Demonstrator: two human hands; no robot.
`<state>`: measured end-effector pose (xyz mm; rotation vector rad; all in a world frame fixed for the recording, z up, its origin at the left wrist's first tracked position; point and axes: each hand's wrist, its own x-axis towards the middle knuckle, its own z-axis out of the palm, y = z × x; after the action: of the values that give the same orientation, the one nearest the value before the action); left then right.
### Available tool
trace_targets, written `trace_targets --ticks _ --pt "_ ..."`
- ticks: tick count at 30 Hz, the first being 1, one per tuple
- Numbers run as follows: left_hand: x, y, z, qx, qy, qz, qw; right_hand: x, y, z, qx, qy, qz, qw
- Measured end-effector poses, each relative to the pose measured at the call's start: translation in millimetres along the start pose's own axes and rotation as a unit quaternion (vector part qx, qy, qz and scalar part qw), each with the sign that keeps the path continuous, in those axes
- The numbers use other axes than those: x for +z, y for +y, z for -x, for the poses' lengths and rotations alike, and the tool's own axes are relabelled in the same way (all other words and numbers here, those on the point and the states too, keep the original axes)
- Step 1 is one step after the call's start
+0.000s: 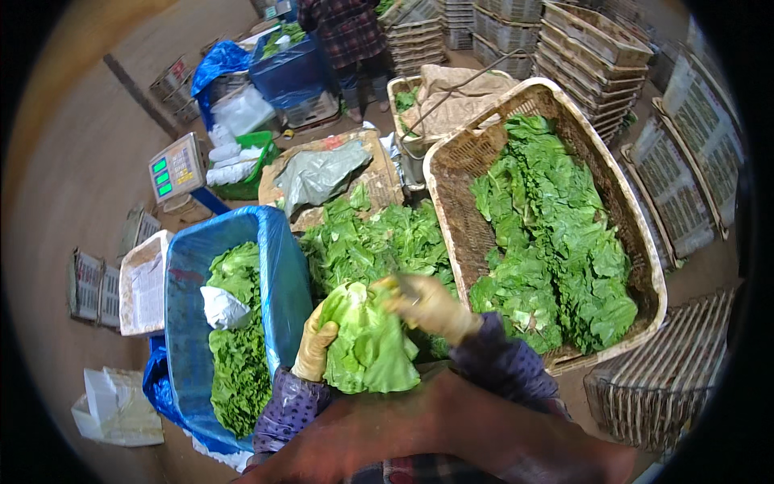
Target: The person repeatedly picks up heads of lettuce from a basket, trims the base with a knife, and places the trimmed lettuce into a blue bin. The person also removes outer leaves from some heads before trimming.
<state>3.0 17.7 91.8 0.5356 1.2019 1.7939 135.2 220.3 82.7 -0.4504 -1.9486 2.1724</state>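
Observation:
My left hand (315,346), in a yellowish rubber glove, grips a head of lettuce (370,351) from its left side, its pale base pointing away from me. My right hand (432,305), gloved alike, is at the lettuce's upper right edge; it is blurred, and whether its fingers grip a leaf or a tool is unclear. Beyond both hands lies a pile of loose lettuce leaves (381,242). On the left, a crate lined with blue plastic (284,284) holds lettuce (239,375) and a white wrapped bundle (225,307). At right, a large dirty plastic crate (450,236) contains rows of lettuce (574,230).
A digital scale (176,166) stands at the far left beside a green basket (266,158) of white rolls. Grey plastic (326,172) lies on burlap ahead. Another person (351,36) stands beyond. Stacked crates (589,66) rise at the back right; a slatted crate (665,369) is at lower right.

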Motion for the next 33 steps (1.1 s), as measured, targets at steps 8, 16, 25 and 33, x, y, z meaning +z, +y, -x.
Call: trace_targets --ticks 8,16,25,33 --pt "-49.2 -50.2 -30.6 0.026 0.135 -0.049 0.989 -61.5 87.2 70.7 0.151 0.226 0.314 0.91" --pt "-116.7 -180.0 -24.4 -0.092 0.206 -0.246 0.943 -196.9 -22.5 58.3 0.276 0.199 0.547 0.765" --pt "123.5 -244.2 -207.5 -0.036 -0.028 -0.147 0.988 -207.0 126.0 103.5 0.393 0.24 0.492 0.739" --pt "112.5 -142.5 -196.2 -0.13 -0.228 0.164 0.951 -183.2 -20.1 120.3 0.151 0.359 0.095 0.916"
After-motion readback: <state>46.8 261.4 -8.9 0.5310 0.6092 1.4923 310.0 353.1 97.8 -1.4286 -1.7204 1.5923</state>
